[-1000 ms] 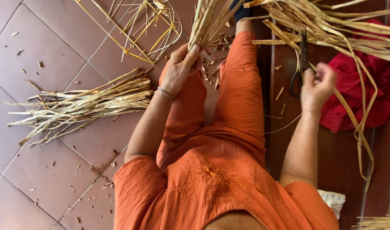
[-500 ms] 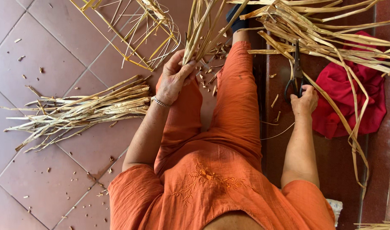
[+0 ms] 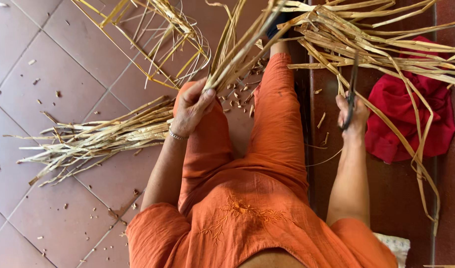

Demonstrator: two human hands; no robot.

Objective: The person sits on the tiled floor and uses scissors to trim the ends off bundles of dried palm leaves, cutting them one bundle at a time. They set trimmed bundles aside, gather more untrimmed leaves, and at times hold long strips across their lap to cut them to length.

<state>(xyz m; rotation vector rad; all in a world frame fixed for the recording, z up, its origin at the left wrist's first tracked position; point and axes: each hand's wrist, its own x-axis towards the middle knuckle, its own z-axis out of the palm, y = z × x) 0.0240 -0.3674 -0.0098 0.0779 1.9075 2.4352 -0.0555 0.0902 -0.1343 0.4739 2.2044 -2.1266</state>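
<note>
Two hands: left hand (image 3: 191, 106) clenched on one bunch of dry straw strips (image 3: 237, 54); right hand (image 3: 350, 115) grasping one pair of dark scissors (image 3: 351, 89). Strips pale, long, frayed.

I log: left hand (image 3: 191, 106) grips a bundle of stalks (image 3: 237, 54) at my 12 o'clock; scissors (image 3: 350, 94) in right hand (image 3: 352, 116) at 2; cloth (image 3: 411, 119) at 3; loose straw pile (image 3: 103, 139) on floor tiles (image 3: 48, 84) at 9.

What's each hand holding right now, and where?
Left hand grips a bundle of dry straw stalks near its lower end; right hand holds dark scissors by the handles.
</note>
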